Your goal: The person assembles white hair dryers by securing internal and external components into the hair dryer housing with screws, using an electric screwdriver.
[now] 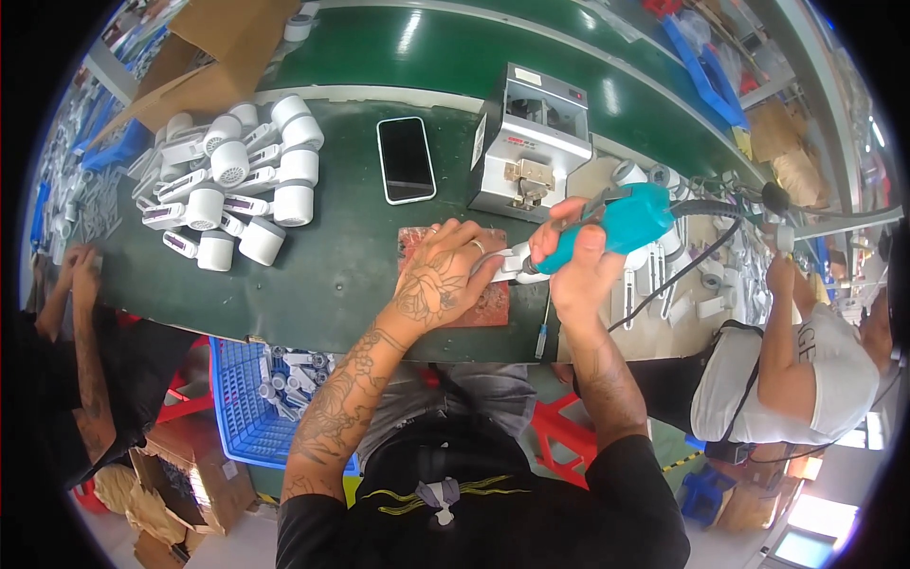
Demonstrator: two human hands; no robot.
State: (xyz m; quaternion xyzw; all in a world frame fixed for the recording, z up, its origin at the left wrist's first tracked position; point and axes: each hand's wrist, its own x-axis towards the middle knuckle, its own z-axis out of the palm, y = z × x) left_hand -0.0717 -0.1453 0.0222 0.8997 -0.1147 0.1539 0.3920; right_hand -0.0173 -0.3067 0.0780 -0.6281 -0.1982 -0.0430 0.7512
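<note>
My right hand (586, 283) is wrapped round a teal electric screwdriver (621, 226), held nearly level with its tip pointing left. The tip meets a small white plastic part (513, 263), which my left hand (444, 273) holds down. That part is mostly covered by my fingers and the tool, so its full shape is hidden. Beneath my left hand lies a worn red pad (488, 311) on the green worktop (332, 280). A thin hand screwdriver (541, 339) rests just right of the pad, near the front edge.
White hair-dryer-like units (227, 161) crowd the left of the worktop. Behind my hands are a phone (406, 159) and a metal machine (531, 142). A black cable (697, 261) crosses at right, near more white parts. A blue basket (242, 408) stands below. Co-workers sit on both sides.
</note>
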